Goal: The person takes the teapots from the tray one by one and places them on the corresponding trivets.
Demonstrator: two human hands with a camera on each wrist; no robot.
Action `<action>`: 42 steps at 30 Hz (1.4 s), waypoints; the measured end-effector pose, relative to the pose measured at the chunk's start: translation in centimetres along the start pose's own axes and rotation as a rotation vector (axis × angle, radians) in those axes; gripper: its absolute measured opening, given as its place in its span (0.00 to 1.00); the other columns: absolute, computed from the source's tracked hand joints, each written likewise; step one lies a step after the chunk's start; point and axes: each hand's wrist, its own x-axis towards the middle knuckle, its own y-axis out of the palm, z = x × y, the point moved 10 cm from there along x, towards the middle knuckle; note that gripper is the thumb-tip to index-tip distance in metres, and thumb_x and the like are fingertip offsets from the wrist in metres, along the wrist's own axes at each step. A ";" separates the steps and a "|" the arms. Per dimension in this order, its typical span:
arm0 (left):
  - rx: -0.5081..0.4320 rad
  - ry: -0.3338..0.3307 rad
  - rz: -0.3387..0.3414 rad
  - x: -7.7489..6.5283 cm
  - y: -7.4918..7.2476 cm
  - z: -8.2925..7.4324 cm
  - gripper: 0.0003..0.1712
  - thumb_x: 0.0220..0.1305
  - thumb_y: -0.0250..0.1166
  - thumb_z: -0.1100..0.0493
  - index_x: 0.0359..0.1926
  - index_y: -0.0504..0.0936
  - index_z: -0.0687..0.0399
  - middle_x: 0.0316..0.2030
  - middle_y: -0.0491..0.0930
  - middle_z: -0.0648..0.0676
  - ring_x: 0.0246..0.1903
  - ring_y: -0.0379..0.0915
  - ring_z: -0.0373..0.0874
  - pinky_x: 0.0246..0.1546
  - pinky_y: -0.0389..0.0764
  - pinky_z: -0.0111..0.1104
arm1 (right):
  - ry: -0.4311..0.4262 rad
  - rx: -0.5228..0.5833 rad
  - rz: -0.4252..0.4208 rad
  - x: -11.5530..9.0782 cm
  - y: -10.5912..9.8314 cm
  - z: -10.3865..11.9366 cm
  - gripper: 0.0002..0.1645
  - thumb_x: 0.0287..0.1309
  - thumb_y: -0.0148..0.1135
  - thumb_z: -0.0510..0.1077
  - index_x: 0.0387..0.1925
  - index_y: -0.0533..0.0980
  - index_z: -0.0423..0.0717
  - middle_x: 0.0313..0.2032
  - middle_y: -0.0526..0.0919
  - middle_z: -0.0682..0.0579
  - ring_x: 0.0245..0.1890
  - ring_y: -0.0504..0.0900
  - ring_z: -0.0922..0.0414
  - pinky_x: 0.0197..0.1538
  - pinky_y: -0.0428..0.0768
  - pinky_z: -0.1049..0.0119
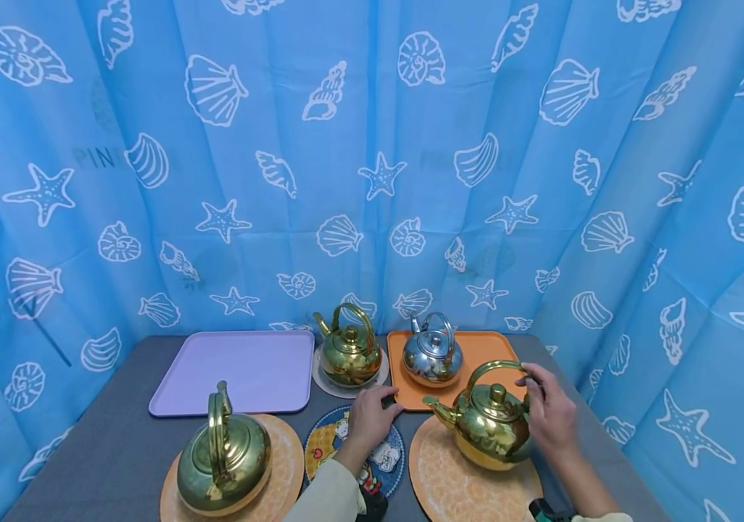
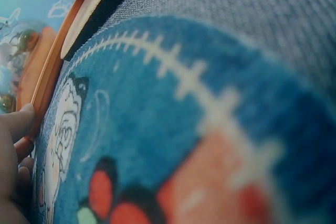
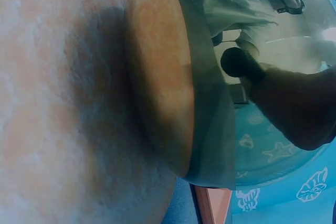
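Observation:
My right hand (image 1: pixel 551 413) grips the handle of a shiny gold kettle (image 1: pixel 492 431), its spout pointing left. The kettle is close over a round tan patterned mat (image 1: pixel 450 489), whose colour reflects in its underside in the right wrist view. At the near left corner of an orange tray (image 1: pixel 492 348), my left hand (image 1: pixel 370 420) pinches the rim between thumb and fingers; the fingertips also show at this rim in the left wrist view. A small silver kettle (image 1: pixel 433 362) stands on that tray. Beneath the left hand lies a round blue cartoon mat (image 1: pixel 320 453).
Another gold kettle (image 1: pixel 228 464) stands on a second tan mat (image 1: pixel 287 457) at front left. A smaller gold kettle (image 1: pixel 349 362) sits on a pale round mat (image 1: pixel 329 388) at the back. Left of it lies a purple tray (image 1: pixel 235 370). A blue shell-patterned curtain (image 1: pixel 372 217) hangs behind.

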 end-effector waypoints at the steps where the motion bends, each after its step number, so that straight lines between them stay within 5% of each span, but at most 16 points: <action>1: 0.001 0.000 -0.001 0.0 0.0 0.0 0.18 0.59 0.71 0.50 0.51 0.86 0.43 0.48 0.82 0.44 0.51 0.74 0.45 0.54 0.74 0.45 | -0.003 0.001 -0.003 -0.1 0.1 0.0 0.18 0.59 0.57 0.23 0.51 0.75 0.32 0.31 0.83 0.43 0.35 0.74 0.75 0.26 0.71 0.71; 8: 0.000 -0.002 0.003 0.0 0.0 0.1 0.18 0.59 0.71 0.50 0.51 0.86 0.43 0.49 0.82 0.44 0.52 0.74 0.45 0.54 0.74 0.46 | -0.029 0.011 -0.016 -0.4 0.4 0.3 0.14 0.66 0.55 0.30 0.52 0.75 0.33 0.32 0.83 0.44 0.32 0.79 0.64 0.28 0.73 0.71; 14: -0.004 0.008 -0.006 0.0 0.0 0.1 0.18 0.59 0.71 0.50 0.51 0.86 0.43 0.49 0.82 0.44 0.51 0.74 0.45 0.54 0.74 0.45 | -0.051 0.053 -0.008 -0.4 0.5 0.7 0.13 0.68 0.53 0.32 0.51 0.75 0.31 0.32 0.83 0.42 0.34 0.76 0.71 0.27 0.70 0.71; 20: -0.001 0.015 -0.010 0.1 0.0 0.0 0.18 0.58 0.71 0.50 0.51 0.86 0.44 0.48 0.82 0.44 0.51 0.74 0.45 0.53 0.74 0.45 | -0.081 0.126 -0.016 -0.4 0.4 1.0 0.13 0.67 0.52 0.28 0.51 0.75 0.27 0.32 0.82 0.39 0.34 0.80 0.59 0.37 0.73 0.78; 29: 0.006 0.020 -0.010 0.0 -0.1 0.0 0.18 0.59 0.71 0.50 0.51 0.86 0.44 0.48 0.82 0.44 0.51 0.74 0.45 0.53 0.74 0.45 | -0.120 0.142 -0.032 -0.7 0.2 1.4 0.12 0.67 0.52 0.29 0.48 0.75 0.25 0.30 0.82 0.38 0.35 0.78 0.70 0.35 0.72 0.80; 42: 0.014 0.010 -0.011 0.0 0.0 0.1 0.18 0.59 0.71 0.50 0.51 0.86 0.43 0.49 0.82 0.45 0.53 0.73 0.46 0.55 0.73 0.46 | -0.135 0.137 -0.032 -1.2 0.1 1.5 0.14 0.70 0.50 0.34 0.50 0.75 0.26 0.35 0.83 0.39 0.39 0.79 0.69 0.35 0.72 0.77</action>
